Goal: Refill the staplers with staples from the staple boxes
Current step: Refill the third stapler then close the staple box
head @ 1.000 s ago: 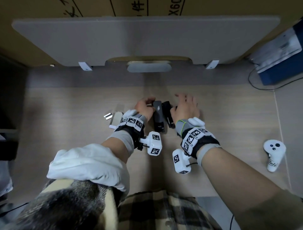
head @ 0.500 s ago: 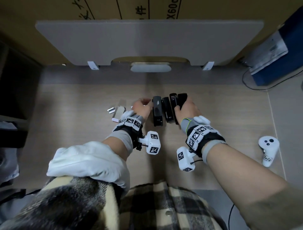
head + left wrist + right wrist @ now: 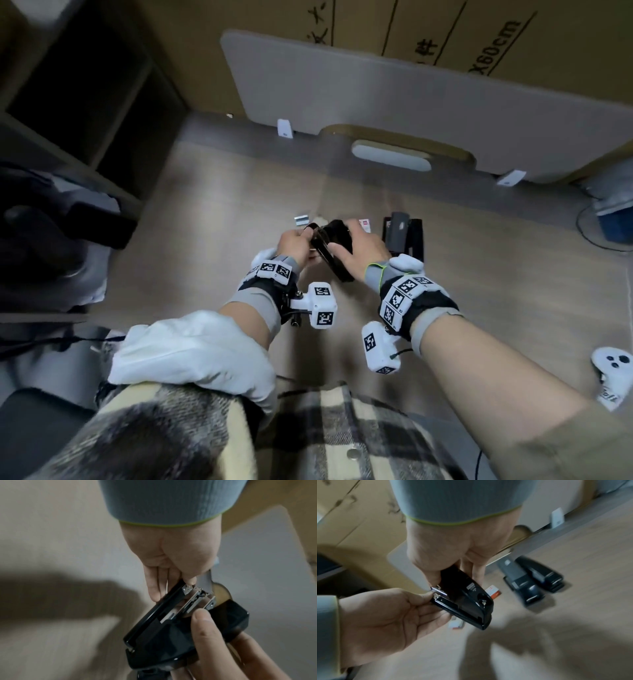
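Both hands raised over the table (image 3: pixel 479 308), meeting on one black stapler (image 3: pixel 334 245) held clear of the surface. Left hand (image 3: pixel 296 245) curled around its hinged end, thumb pressed at the exposed metal staple channel (image 3: pixel 193 601). Right hand (image 3: pixel 364 251) wrapped over the body from above, fingers closed around it. Forearms angled inward from the near edge. Two other black staplers (image 3: pixel 532 580) lying side by side just to the right, a small staple box (image 3: pixel 494 592) beside them.

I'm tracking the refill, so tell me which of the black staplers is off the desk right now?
The stapler held up between the left hand and right hand. The two other staplers lie side by side on the desk, untouched.
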A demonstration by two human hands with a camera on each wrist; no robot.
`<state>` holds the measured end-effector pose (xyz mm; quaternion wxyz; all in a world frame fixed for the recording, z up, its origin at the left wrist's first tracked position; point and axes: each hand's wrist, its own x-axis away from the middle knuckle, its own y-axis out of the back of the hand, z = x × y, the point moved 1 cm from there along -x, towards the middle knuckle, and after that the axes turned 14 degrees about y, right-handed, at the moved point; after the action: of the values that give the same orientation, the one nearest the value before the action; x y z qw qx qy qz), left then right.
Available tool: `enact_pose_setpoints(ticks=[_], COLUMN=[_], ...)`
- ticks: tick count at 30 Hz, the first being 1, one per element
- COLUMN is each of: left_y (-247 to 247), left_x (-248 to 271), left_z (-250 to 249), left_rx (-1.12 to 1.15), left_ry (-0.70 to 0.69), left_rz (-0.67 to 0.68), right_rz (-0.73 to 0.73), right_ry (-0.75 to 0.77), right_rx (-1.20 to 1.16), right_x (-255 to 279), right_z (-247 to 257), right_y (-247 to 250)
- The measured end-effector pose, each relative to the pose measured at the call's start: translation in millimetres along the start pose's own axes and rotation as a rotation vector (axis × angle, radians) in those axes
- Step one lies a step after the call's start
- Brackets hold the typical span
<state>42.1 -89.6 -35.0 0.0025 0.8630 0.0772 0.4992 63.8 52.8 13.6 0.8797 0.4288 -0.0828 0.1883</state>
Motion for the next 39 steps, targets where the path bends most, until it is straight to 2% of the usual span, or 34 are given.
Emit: enact_pose_setpoints(ticks=[4,9,13,17,22,25,30,33,39], left_y=[48,99,114,113,95,76,56,36,25], left_x=[-8,-9,-16,-16,-4,-3,0,7,8], left_z=[11,17,25,30,28,33,39,39,40], left_rx=[0.130,0.356,0.367,0.424,0.533,0.455,0.387,0.392,0.426], left_ry=[0.082,0.191,0.214,0.206,0.190,0.194,0.161,0.104,0.088], left_rz=[-0.065,-0.088,-0.093,-0.091,0.064,0.106,0.023,0.026,0.008], right_rz=[0.043,0.144,0.137,0.140,0.176,0.194,0.229,0.222,0.225], right_ry=[-0.022,-0.237,-0.216,-0.223,-0.234,-0.188,-0.083,-0.082,-0.077], right_rx=[-0.131,-0.487,-0.546,-0.606,-0.680,-0.692,-0.631,-0.628,-0.593], right_x=[-11,-13,-25,-27,-21,-18,-12,-11,-12], right_z=[22,27,35,42,46,39,25,12,0], right_y=[-34,-77,-112,-114,-102,-94,-81,-70,-63])
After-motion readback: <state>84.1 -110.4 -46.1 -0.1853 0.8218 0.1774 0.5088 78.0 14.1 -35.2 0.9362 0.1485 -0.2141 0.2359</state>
